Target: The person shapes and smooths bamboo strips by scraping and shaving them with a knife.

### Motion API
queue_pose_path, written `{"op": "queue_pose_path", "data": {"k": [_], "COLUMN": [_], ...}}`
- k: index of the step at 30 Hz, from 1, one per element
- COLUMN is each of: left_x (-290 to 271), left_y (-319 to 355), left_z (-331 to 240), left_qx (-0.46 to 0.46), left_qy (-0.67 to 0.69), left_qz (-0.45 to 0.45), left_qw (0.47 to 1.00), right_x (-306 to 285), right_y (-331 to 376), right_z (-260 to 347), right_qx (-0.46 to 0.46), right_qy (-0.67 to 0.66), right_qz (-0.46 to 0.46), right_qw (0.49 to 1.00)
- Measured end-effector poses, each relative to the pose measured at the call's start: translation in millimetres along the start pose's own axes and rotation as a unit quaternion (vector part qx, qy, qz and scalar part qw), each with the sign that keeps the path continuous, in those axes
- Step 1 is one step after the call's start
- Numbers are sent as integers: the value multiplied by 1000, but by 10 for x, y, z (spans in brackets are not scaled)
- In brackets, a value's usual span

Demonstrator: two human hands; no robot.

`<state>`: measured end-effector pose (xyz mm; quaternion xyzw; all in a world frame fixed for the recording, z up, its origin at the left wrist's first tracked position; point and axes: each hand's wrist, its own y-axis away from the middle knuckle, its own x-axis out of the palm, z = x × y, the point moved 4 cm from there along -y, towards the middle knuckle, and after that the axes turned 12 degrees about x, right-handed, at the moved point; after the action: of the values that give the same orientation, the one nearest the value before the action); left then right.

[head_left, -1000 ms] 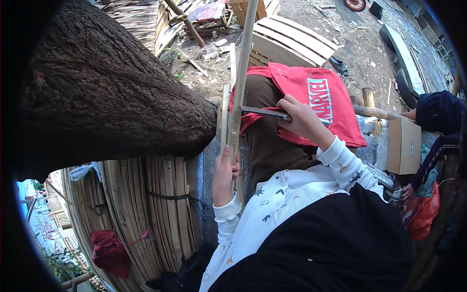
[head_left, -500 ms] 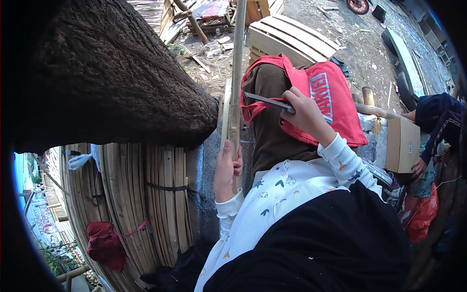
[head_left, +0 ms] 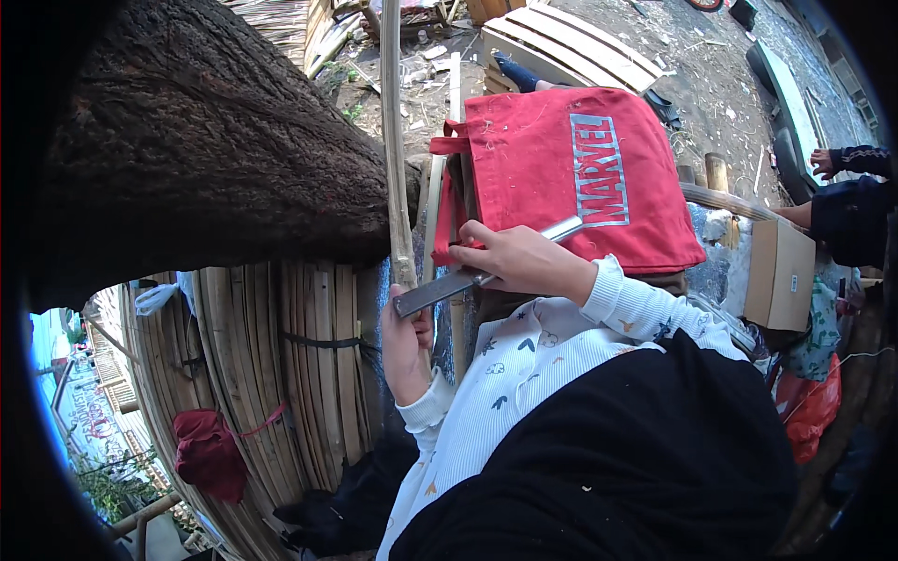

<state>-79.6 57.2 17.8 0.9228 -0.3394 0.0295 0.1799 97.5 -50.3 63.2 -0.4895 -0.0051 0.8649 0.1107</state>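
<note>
Your left hand [head_left: 408,344] grips the upright bamboo strip [head_left: 394,140]; your right hand [head_left: 520,263] clasps the metal blade [head_left: 449,286], lying crosswise against it.

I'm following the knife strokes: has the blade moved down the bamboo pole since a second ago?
Yes. The blade has slid down the bamboo pole, from level with the tree trunk's end to just above the left hand.

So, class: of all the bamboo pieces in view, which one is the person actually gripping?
The single upright bamboo pole, held by the left hand with the blade against it. The other strips lie bundled and tied, untouched.
</note>
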Motion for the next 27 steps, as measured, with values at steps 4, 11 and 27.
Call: {"op": "queue_pose_path", "data": {"k": [4,11,27], "left_x": [-7,297,1091], "left_y": [44,-62,-355], "left_z": [54,-122,396], "left_qx": [-60,-51,-134], "left_qy": [-33,-32,-139], "left_qz": [-71,-60,62], "left_qw": [995,996,979], "right_x": [-119,-336,-1009], "right_y": [118,343,488], "right_z": [-74,-508,-1478], "right_qx": [2,86,293], "right_qy": [7,-46,-234], "right_qz": [-4,15,-95], "right_qw": [1000,995,922]}}
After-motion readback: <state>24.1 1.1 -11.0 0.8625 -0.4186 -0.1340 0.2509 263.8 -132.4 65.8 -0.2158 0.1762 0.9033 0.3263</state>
